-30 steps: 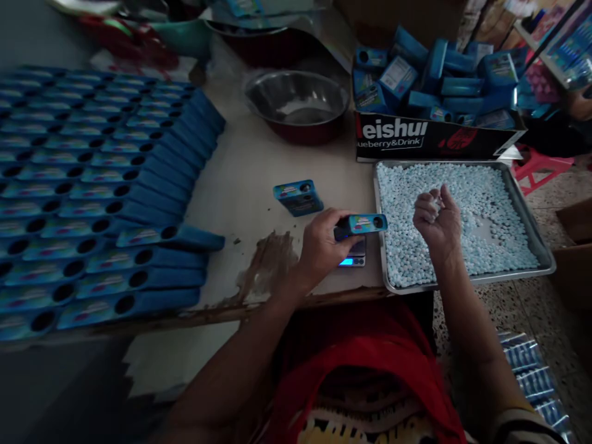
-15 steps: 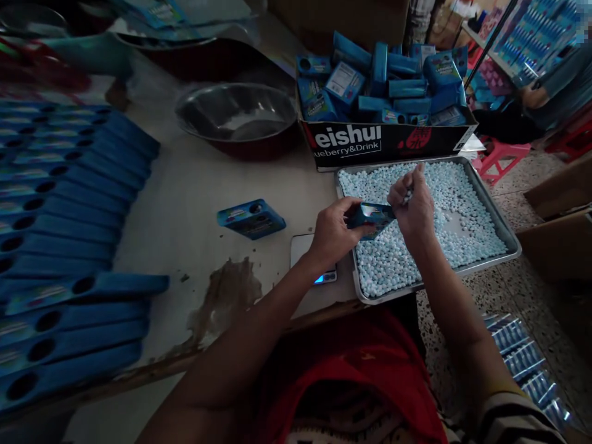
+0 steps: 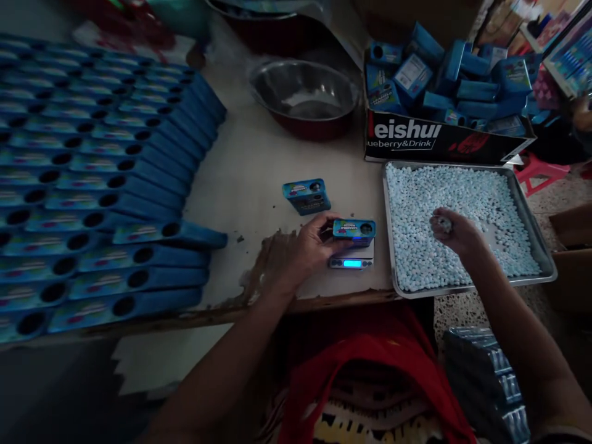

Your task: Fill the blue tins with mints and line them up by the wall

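Observation:
With my left hand (image 3: pixel 317 246) I grip a small blue candy box (image 3: pixel 354 233) by its left side. It stands upright on a small digital scale (image 3: pixel 352 263) whose display is lit blue; a dark round hole shows in the box's top. My right hand (image 3: pixel 457 231) is closed around some small pale candies, above the metal tray (image 3: pixel 396 271) spread with white and light-blue candies (image 3: pixel 425 191). Just behind my left hand, a second blue box (image 3: pixel 307 196) stands upright on the table, a hole in its top too.
Rows of blue boxes (image 3: pixel 115 166) with holes on top fill the table's left side. A metal bowl (image 3: pixel 305 92) stands at the back. Beyond the tray, a black carton (image 3: pixel 444 139) holds a heap of blue boxes. Shiny wrapped packs (image 3: pixel 490 370) lie on the floor at right.
My left hand has brought the box from over the tray's edge down onto the scale. My right hand has moved off the box, over the candies. The view has shifted left.

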`<state>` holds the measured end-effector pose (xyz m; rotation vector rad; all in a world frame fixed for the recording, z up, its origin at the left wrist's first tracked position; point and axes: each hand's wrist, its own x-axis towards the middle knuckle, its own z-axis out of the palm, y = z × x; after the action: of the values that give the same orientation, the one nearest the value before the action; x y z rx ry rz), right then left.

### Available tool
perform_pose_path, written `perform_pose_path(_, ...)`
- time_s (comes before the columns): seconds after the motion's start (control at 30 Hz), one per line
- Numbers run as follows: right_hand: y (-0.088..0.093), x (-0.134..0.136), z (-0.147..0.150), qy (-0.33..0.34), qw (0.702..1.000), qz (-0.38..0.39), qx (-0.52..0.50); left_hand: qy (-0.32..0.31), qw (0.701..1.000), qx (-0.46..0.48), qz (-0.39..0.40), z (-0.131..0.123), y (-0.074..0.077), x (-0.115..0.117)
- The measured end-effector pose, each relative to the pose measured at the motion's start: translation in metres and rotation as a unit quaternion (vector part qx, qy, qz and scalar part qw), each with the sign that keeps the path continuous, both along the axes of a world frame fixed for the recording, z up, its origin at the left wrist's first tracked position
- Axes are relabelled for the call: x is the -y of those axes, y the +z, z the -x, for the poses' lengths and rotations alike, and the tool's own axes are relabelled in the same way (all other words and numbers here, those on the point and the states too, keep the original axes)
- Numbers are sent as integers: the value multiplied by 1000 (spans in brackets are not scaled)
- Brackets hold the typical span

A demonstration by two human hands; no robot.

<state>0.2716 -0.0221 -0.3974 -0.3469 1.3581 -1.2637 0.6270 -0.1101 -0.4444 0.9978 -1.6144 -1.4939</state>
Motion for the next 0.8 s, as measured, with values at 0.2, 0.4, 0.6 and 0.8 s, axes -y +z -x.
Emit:
perform_pose_path(0.2,44,12,-30,110,994,17,-21,34,999,-25,25,-19,-6,-11)
perform_pose_path(0.4,54,18,-25,55,998,-32,-14,167,985,26,35,-74,1,-21)
perform_pose_path(0.6,46,18,-26,36,995,-88,-13,238,965,45,106,-87,30,-20)
perform_pose_path(0.8,60,19,-54,72,996,6,-56,180,964,78,181,-77,41,-21)
